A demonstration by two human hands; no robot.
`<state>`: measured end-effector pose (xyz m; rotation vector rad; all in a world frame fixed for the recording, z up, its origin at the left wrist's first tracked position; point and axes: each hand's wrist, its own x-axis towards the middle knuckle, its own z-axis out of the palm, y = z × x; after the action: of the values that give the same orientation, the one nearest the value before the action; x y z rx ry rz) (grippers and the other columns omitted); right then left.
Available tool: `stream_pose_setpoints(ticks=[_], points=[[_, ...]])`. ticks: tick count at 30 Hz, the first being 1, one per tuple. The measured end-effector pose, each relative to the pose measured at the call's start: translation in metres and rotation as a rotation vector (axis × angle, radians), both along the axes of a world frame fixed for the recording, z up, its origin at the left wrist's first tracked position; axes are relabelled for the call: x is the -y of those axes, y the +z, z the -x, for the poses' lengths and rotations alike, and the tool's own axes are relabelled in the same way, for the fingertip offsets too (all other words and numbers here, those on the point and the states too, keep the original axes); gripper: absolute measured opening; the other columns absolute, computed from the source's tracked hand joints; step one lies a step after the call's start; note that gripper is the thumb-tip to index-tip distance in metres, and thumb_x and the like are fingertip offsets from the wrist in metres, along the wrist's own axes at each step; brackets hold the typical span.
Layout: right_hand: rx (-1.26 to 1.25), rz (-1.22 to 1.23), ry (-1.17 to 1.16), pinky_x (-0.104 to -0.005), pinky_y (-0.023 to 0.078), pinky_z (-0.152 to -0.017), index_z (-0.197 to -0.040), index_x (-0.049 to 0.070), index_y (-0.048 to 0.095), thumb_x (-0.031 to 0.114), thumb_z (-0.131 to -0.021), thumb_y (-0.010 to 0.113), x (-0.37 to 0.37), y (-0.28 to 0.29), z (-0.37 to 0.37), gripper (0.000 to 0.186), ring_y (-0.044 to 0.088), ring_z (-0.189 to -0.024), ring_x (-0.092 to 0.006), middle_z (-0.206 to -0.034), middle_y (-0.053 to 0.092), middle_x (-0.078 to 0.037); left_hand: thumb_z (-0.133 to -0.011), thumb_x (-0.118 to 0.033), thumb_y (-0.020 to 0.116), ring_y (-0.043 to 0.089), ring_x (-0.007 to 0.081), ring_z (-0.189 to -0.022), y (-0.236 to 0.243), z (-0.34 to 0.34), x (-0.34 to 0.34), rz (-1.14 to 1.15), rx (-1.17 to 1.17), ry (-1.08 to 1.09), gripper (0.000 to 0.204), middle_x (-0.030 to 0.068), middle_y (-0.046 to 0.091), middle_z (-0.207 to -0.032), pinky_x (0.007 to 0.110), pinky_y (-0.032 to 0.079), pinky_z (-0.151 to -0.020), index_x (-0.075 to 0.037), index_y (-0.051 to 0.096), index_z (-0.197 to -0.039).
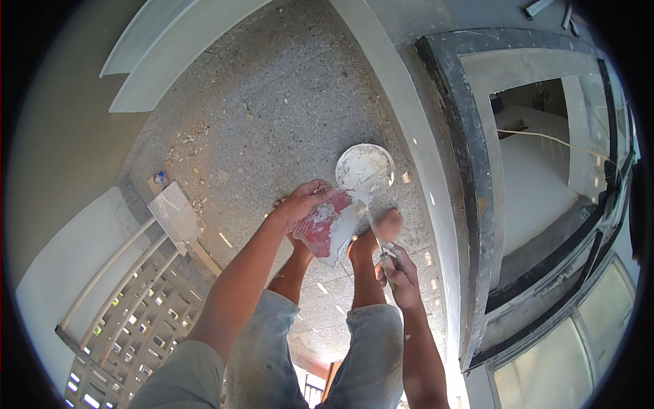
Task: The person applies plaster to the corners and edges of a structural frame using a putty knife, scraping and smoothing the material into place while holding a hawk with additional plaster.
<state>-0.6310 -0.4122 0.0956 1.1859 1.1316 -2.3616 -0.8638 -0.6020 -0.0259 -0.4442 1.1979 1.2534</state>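
My left hand (pixel 303 204) grips a red flat plate (pixel 319 232) smeared with white paste, held tilted above my bare feet. My right hand (pixel 398 276) is wrapped round the handle of a putty knife (pixel 375 235), whose blade reaches up to the plate's right side. White paste shows along that side, near the blade's tip. Just beyond my hands, a round bucket (pixel 365 165) of white paste stands on the speckled floor (pixel 252 102).
A dark-framed window opening (pixel 470 136) and pale wall edge run along my right. At the left are a railing (pixel 102 286), a pierced block screen, a board (pixel 174 211) on the floor and debris. White ledges (pixel 136 88) jut at the upper left.
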Motion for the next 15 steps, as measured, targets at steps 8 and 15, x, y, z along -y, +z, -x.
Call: stream_pose_setpoints(ticks=[8,15], points=[[-0.172,-0.684,0.265,-0.025,0.042,-0.062,-0.14,0.0,0.061,0.013,-0.093,0.067,0.034,0.002,-0.005,0.048,0.048,-0.071,-0.0066,-0.089,0.063,-0.003,-0.104,-0.019,0.061,0.069,0.0123,-0.087,0.02,0.013,-0.011,-0.068,-0.002,0.224,0.013,0.0031,0.069,-0.099,0.029,0.057,-0.075,-0.008,0.064,-0.11],[-0.115,-0.828,0.431,-0.0341,0.05,-0.06,-0.139,0.007,0.064,0.006,-0.085,0.063,0.029,0.006,-0.029,0.054,0.059,-0.061,-0.0229,-0.076,0.061,-0.012,-0.104,-0.02,0.061,0.069,0.0129,-0.085,0.017,0.008,0.0,0.02,-0.102,0.204,0.014,0.004,0.069,-0.096,0.029,0.057,-0.075,-0.007,0.063,-0.108]])
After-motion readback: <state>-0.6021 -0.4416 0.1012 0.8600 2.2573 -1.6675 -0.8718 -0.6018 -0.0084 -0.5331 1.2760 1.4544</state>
